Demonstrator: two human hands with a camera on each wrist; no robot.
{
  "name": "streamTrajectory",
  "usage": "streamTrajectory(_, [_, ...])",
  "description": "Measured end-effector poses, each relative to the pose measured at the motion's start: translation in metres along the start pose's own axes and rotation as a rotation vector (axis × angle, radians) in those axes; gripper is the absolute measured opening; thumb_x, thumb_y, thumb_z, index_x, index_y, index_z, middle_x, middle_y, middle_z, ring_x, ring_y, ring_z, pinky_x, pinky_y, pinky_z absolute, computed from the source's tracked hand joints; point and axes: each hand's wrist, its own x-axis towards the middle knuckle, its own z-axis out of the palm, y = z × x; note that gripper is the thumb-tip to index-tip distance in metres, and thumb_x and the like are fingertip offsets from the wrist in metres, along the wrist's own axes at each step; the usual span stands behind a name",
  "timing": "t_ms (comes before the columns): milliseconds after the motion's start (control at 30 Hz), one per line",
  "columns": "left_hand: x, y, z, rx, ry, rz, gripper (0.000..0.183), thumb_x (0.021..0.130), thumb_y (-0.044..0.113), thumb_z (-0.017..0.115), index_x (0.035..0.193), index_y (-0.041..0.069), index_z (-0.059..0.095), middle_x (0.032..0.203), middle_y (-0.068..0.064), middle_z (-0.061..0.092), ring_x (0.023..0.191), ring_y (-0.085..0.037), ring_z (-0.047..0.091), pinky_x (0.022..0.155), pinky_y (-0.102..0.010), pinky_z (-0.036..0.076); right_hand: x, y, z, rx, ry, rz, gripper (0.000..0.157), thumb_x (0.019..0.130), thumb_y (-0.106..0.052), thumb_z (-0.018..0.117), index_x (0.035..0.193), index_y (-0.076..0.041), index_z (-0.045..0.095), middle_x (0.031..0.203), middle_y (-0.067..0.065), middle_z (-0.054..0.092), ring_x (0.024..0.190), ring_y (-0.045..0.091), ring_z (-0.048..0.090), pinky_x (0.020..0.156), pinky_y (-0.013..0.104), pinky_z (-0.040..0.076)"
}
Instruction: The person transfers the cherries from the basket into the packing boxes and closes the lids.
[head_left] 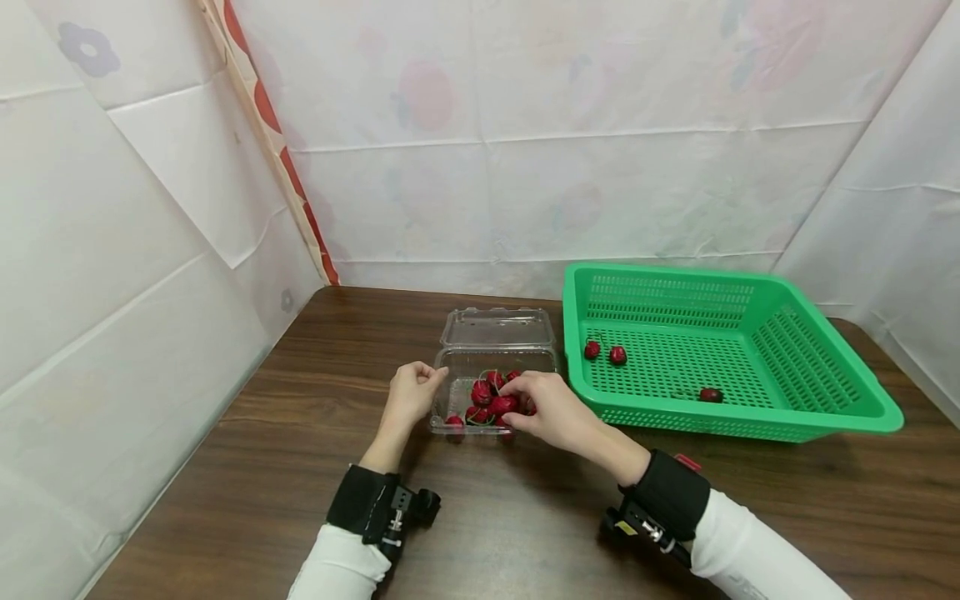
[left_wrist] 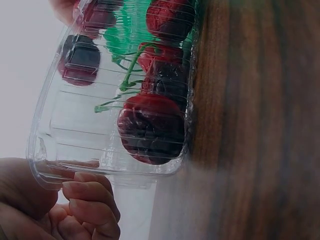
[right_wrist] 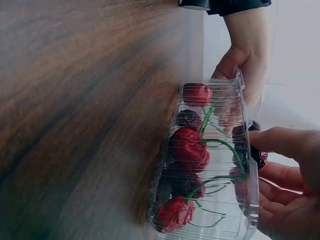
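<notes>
A clear plastic clamshell box (head_left: 495,362) stands on the table with its lid folded back behind it. Several dark red cherries with green stems, such as the cherry (left_wrist: 151,129) by the left end wall, lie inside. My left hand (head_left: 411,393) pinches the box's left rim between thumb and fingers. Over the right part of the box, my right hand (head_left: 555,412) holds a dark cherry (right_wrist: 241,135) between thumb and fingers at rim height. The right fingers partly hide the cherries beneath them in the head view.
To the right of the box stands a green plastic basket (head_left: 750,419) with perforated walls. Inside it are two cherries (head_left: 617,355) at the left and another cherry (head_left: 710,394) near the front. Behind the brown wooden table (head_left: 300,433) hangs a white patterned sheet (head_left: 525,167).
</notes>
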Motion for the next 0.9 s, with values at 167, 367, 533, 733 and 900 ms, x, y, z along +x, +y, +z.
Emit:
streamTrajectory(167, [0.0,0.0002,-0.0008,0.0,-0.009,-0.006,0.023,0.088,0.018,0.054,0.079,-0.003,0.054,0.045,0.004,0.035,0.038,-0.006,0.03,0.04,-0.021,0.026,0.0032,0.0029,0.0026,-0.011,-0.035,0.007,0.02,0.076,-0.01,0.069,0.095,-0.003,0.065,0.076,-0.001,0.056,0.063,0.009,0.05,0.054,0.02,0.041])
streamTrajectory(367, [0.0004,0.0009,-0.0006,0.0,-0.013,-0.014,0.023,0.088,0.019,0.054,0.079,-0.002,0.054,0.045,0.004,0.035,0.039,-0.006,0.03,0.04,-0.021,0.026,0.0054,0.0043,0.0025,-0.035,-0.066,0.032,0.021,0.076,-0.011,0.069,0.095,-0.002,0.065,0.075,-0.001,0.055,0.063,0.009,0.049,0.056,0.02,0.041])
streamTrajectory(533, [0.0003,0.0008,-0.0008,0.004,-0.007,-0.015,0.023,0.088,0.019,0.055,0.079,-0.002,0.054,0.046,0.004,0.036,0.04,-0.007,0.031,0.041,-0.021,0.027,0.0075,0.0055,0.003,-0.041,-0.089,0.054,0.022,0.076,-0.011,0.069,0.095,-0.002,0.065,0.072,-0.001,0.054,0.061,0.008,0.047,0.055,0.021,0.04])
streamTrajectory(733, [-0.0003,0.0009,-0.0018,-0.005,-0.017,-0.02,0.024,0.089,0.02,0.054,0.08,-0.002,0.054,0.046,0.003,0.036,0.04,-0.007,0.031,0.041,-0.022,0.027,0.0094,0.0064,0.0042,-0.054,-0.101,0.062,0.021,0.076,-0.011,0.069,0.094,-0.001,0.065,0.072,0.0,0.054,0.06,0.008,0.047,0.054,0.021,0.04])
streamTrajectory(900, [-0.0003,0.0013,-0.0018,-0.007,-0.019,-0.021,0.025,0.089,0.021,0.053,0.08,-0.002,0.054,0.046,0.003,0.036,0.04,-0.008,0.031,0.041,-0.022,0.027,0.0106,0.0077,0.0051,-0.049,-0.118,0.077,0.022,0.077,-0.012,0.068,0.096,-0.001,0.065,0.072,0.0,0.055,0.059,0.008,0.046,0.053,0.022,0.04])
